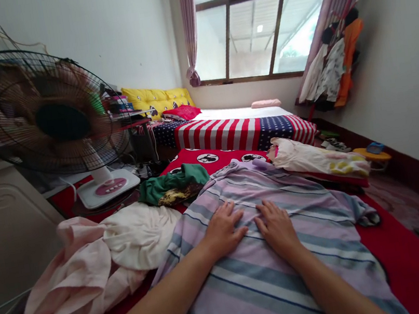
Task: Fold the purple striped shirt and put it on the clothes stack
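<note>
A striped shirt (pixel 258 270) in lilac, grey and blue lies spread out on a red cloth (pixel 401 254), its collar end pointing away from me. My left hand (pixel 224 230) rests flat on the upper middle of the shirt, fingers stretched out. Beside it, a short gap to the right, my right hand (pixel 277 225) lies on the fabric the same way, palm down. Neither one grips anything. One sleeve (pixel 359 210) reaches out to the right; the other side's edge meets the pile on the left.
Left of the shirt lie pink cloth (pixel 66 283), a cream garment (pixel 142 235) and a green garment (pixel 174 183). A fan (pixel 62 121) stands behind them. Folded clothes (pixel 319 156) sit at the right, beyond the shirt. A bed (pixel 225 133) stands under the window.
</note>
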Action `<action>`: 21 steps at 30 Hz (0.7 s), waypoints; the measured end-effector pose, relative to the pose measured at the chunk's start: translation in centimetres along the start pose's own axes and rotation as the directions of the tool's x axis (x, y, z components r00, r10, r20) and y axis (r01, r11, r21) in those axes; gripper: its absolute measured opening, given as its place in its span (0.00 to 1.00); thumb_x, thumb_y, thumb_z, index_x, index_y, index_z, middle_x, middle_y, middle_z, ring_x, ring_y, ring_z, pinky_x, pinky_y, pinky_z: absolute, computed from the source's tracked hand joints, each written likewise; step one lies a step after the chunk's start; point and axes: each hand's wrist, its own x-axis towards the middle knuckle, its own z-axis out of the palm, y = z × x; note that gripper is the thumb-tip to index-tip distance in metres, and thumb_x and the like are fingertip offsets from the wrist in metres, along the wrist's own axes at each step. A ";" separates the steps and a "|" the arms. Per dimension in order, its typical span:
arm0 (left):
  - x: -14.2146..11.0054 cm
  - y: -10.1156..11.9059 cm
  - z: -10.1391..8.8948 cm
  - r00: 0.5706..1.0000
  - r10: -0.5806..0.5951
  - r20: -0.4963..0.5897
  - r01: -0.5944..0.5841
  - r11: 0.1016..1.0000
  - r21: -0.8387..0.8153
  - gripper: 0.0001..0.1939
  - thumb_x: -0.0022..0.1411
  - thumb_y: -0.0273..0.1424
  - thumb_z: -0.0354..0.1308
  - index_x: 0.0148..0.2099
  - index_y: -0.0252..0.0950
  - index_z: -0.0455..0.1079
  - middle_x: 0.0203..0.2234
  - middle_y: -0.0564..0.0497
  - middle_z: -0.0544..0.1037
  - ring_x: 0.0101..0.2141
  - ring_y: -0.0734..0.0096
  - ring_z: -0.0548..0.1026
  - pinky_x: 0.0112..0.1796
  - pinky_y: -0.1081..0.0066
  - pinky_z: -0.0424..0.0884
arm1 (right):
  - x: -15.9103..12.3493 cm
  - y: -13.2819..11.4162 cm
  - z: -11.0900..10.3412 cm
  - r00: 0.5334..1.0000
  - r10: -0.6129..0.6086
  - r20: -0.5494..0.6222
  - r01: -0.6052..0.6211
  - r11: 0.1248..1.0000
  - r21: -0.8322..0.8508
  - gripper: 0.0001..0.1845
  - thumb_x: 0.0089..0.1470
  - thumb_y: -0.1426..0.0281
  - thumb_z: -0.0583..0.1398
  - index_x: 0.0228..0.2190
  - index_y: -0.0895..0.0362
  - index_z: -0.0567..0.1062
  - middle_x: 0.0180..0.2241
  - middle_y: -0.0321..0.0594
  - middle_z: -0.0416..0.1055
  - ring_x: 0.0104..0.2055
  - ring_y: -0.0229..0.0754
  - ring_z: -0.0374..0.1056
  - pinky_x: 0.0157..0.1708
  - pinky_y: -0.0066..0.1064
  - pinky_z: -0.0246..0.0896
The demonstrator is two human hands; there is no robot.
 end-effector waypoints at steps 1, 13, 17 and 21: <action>0.3 -0.3 -0.8 0.999 0.006 -0.037 -0.008 0.999 -0.038 0.20 0.63 0.38 0.55 0.55 0.38 0.71 0.58 0.43 0.68 0.59 0.57 0.64 0.58 0.60 0.61 | -0.2 -0.2 0.6 0.999 0.004 -0.034 -0.004 1.000 0.013 0.23 0.60 0.66 0.51 0.54 0.58 0.69 0.61 0.50 0.60 0.64 0.53 0.53 0.59 0.50 0.48; 6.4 -12.3 -11.4 0.894 -0.441 0.076 0.374 0.828 0.417 0.54 0.35 0.44 0.72 0.66 0.50 0.55 0.63 0.43 0.58 0.61 0.39 0.57 0.54 0.52 0.61 | -0.3 0.7 2.0 0.991 0.023 -0.134 -0.002 0.988 0.154 0.20 0.58 0.66 0.55 0.50 0.57 0.73 0.58 0.48 0.64 0.62 0.50 0.56 0.60 0.44 0.48; 5.4 -13.0 -9.5 0.875 -0.484 0.009 0.427 0.781 0.457 0.46 0.42 0.50 0.65 0.64 0.49 0.58 0.57 0.41 0.66 0.55 0.41 0.66 0.48 0.52 0.67 | -0.4 0.7 2.0 0.990 0.031 -0.139 -0.005 0.983 0.181 0.20 0.57 0.66 0.55 0.50 0.57 0.73 0.59 0.48 0.64 0.62 0.50 0.56 0.60 0.44 0.48; 5.0 -12.0 -11.0 0.870 -0.476 -0.129 0.476 0.741 0.474 0.28 0.53 0.41 0.58 0.57 0.47 0.65 0.46 0.46 0.75 0.47 0.49 0.74 0.44 0.60 0.70 | -0.5 0.9 1.9 0.991 0.039 -0.127 -0.011 0.977 0.212 0.20 0.57 0.66 0.56 0.50 0.57 0.73 0.59 0.48 0.64 0.62 0.51 0.56 0.61 0.45 0.47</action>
